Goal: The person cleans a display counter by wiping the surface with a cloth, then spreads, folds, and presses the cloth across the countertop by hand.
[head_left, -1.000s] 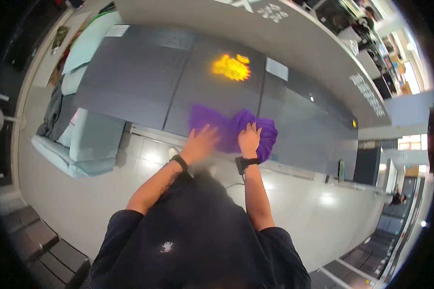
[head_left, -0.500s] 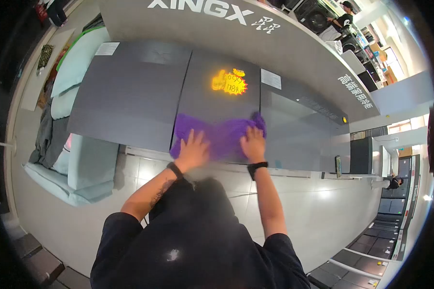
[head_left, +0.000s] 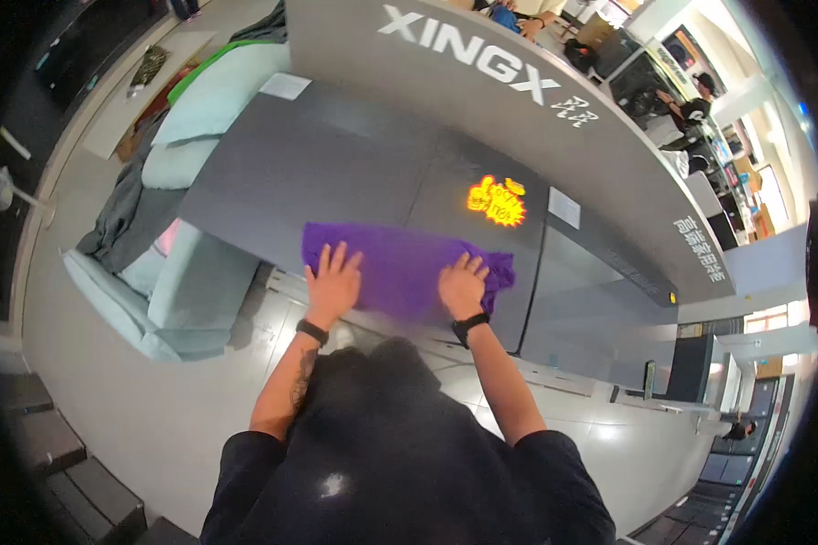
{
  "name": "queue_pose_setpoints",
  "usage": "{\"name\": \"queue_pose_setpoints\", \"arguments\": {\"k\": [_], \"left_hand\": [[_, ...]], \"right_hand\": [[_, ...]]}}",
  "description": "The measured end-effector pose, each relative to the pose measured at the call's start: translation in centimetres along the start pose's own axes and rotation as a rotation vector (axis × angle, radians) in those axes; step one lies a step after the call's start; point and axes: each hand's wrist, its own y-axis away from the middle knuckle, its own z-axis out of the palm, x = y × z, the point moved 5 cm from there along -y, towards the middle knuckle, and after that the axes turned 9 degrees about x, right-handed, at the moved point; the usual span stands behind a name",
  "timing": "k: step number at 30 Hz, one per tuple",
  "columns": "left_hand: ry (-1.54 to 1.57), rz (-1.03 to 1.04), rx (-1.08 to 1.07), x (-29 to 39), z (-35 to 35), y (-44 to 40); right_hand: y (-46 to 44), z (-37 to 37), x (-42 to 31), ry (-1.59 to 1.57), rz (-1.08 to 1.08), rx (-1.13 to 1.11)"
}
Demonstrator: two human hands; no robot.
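Observation:
A purple cloth (head_left: 398, 263) lies spread across the dark grey freezer lids (head_left: 323, 150), over the seam between two of them, with its right end bunched up. On the cloth's left part my left hand (head_left: 334, 283) rests flat, fingers apart. My right hand (head_left: 464, 286) presses on it near the bunched end, its fingers also spread. Beyond my right hand, a yellow and red price sign (head_left: 497, 202) sits on the lid.
A grey board (head_left: 482, 91) with white lettering rises behind the lids. White paper sheets (head_left: 564, 208) lie on top. To the left stands a pale blue sofa (head_left: 191, 291) with dark clothing on it. Another person (head_left: 697, 109) is at the far right back.
Both hands and the cloth have moved left over the lids, across the seam. The cloth looks wider and flatter. My view has turned and shifted.

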Motion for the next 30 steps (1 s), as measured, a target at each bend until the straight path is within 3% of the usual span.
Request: {"name": "queue_pose_setpoints", "arguments": {"k": [3,6,8,11,16,20,30], "left_hand": [[-0.017,-0.232,0.059,-5.2,-2.2,0.1],[-0.051,-0.314,0.076,-6.3,-2.8,0.5],[-0.086,-0.254,0.109,-6.2,-1.2,0.6],[-0.175,-0.208,0.135,-5.3,0.1,0.1],[-0.092,-0.202,-0.032,-5.7,-0.3,-0.3],[-0.127,-0.224,-0.179,-5.8,-1.7,-1.2],[-0.021,-0.249,-0.142,-9.6,-0.8,-8.1]], "right_hand": [[-0.3,0.3,-7.7,-0.095,-0.068,0.064],[1.0,-1.8,-13.9,-0.161,-0.135,-0.014],[2.8,-2.2,-15.8,-0.171,-0.256,-0.014],[4.9,-3.1,-16.5,-0.240,-0.371,-0.056],[5.9,-3.3,-15.1,-0.302,-0.484,-0.078],[3.6,-2.9,-16.9,-0.214,-0.461,-0.267],[-5.4,-2.0,-23.1,-0.210,-0.473,-0.388]]}}
